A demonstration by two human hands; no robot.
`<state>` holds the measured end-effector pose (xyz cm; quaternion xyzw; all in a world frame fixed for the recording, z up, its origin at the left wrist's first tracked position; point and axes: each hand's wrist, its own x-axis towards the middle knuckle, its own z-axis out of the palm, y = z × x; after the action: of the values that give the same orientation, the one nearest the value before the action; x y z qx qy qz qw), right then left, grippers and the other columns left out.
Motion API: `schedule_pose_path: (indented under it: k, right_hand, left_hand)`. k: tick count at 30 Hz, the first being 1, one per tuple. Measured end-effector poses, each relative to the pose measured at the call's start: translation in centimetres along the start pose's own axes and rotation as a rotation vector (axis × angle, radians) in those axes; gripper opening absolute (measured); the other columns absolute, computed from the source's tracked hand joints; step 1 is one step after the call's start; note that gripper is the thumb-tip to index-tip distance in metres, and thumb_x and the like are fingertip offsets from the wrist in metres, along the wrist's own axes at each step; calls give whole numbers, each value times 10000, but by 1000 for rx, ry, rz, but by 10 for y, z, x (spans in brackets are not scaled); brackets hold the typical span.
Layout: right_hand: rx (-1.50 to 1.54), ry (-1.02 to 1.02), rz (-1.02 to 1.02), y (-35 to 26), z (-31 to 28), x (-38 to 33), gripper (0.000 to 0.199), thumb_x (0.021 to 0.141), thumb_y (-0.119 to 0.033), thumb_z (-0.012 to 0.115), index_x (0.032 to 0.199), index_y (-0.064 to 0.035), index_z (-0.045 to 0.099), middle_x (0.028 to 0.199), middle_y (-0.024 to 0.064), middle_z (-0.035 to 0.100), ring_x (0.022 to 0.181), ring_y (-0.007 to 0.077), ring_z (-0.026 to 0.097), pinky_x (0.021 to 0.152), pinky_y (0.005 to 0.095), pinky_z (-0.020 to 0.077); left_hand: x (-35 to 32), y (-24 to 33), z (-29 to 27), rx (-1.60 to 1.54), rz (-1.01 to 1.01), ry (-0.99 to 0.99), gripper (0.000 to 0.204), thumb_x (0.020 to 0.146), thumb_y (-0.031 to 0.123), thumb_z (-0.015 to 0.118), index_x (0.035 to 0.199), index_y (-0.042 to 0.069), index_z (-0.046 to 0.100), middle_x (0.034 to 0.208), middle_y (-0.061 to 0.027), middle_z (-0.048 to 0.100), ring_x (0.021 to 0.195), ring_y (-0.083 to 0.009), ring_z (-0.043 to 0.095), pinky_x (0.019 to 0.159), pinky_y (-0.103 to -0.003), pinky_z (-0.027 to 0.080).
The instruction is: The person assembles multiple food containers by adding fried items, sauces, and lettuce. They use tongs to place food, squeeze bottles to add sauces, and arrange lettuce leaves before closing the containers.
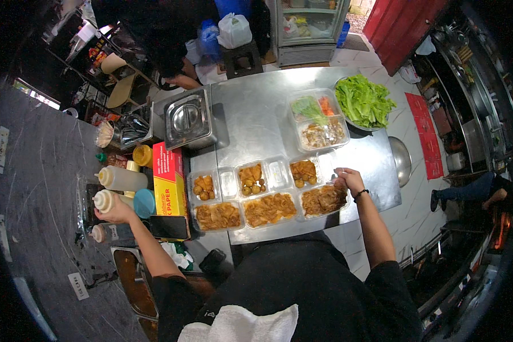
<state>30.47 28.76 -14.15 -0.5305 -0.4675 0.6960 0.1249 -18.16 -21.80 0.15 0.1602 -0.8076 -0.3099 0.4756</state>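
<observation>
At the left edge of the steel table, my left hand (119, 212) is wrapped round a squeeze bottle (104, 199) of pale sauce. My right hand (352, 181) is closed in a pinch over the right-hand clear tray (326, 166); whatever its fingers hold is hidden. Two similar trays, a middle tray (277, 172) and a left tray (227, 183), sit in a row beside it. In each, brown sliced meat (269, 210) fills the long compartment. Meat with small round pieces (252, 179) lies in one small compartment, and another small one looks bare.
Behind the trays stand a divided container (320, 143) with greens and red pieces, and a bowl of lettuce (366, 102). A lidded steel pan (187, 117), a wrap box (170, 182), a phone (169, 227) and more squeeze bottles (119, 178) crowd the left. Other people (179, 77) are nearby.
</observation>
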Motion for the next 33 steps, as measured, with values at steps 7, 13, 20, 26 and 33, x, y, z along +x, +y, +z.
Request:
schedule_pose_path:
  k: [7,13,20,26,33]
  right_hand:
    - [-973,381,-556,-45,21,-60,472,797,-105,667,1212,44,501,1033,188,607,986,327,580,850,395,470]
    - [-687,-247,-1107,-115,103,-187,686,745,-267,760,1289,-8,433,1265,211,470,1180,352,453,1010,441,359]
    - [-793,-392,-1187,-119,78,-204,934,581,-302,804,1368,-82,353,1155,203,544,1025,378,562,887,464,461]
    - [-1335,-549,-634,-81,-34,-156,890,575,-327,775,1349,-142,379,941,184,595,866,362,616,726,429,519]
    - [-1723,-620,-788,-82,-40,-135,832,597,-343,791,1307,-156,399,866,162,578,742,332,621,613,418,513]
  left_hand:
    - [21,83,-97,-173,449,240,948,526,203,907,1279,72,347,1231,-155,467,1080,-327,542,926,-469,481]
    - [-74,210,-222,-767,480,-315,1054,528,275,912,1340,63,275,1240,-162,449,1148,-277,497,980,-435,466]
    - [-267,245,-268,-924,-317,-1488,1056,579,178,889,1382,50,215,1320,-145,405,1186,-272,458,1035,-399,356]
    - [-301,179,-262,-496,-356,-1812,684,832,102,685,1395,91,298,1420,-163,364,1327,-278,353,1068,-426,306]
    - [-278,139,-279,-513,-700,-1470,329,886,76,614,1186,4,501,1092,-99,620,986,-137,572,874,-259,443]
